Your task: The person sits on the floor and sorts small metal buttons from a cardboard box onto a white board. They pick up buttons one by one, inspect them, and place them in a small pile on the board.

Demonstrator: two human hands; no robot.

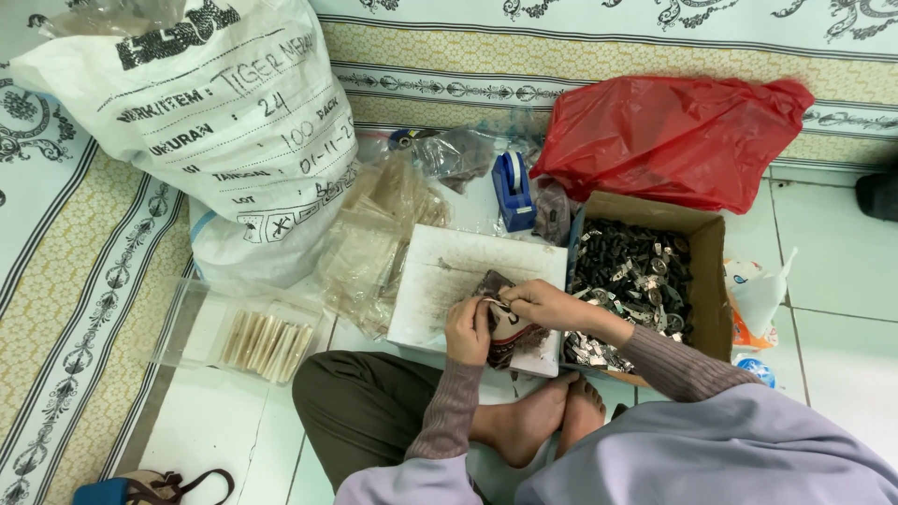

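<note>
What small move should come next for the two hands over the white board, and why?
Probably reach the right hand back to the cardboard box for another small metal part. Both hands are pinched together at one small piece over the dark patterned cloth on the white board, the left hand steadying it, and the box of parts sits just beside the right hand.

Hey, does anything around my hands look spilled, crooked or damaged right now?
Nothing stands out. Both hands, left hand and right hand, hold a small dark patterned item over the white board. The metal parts stay inside the cardboard box.
</note>
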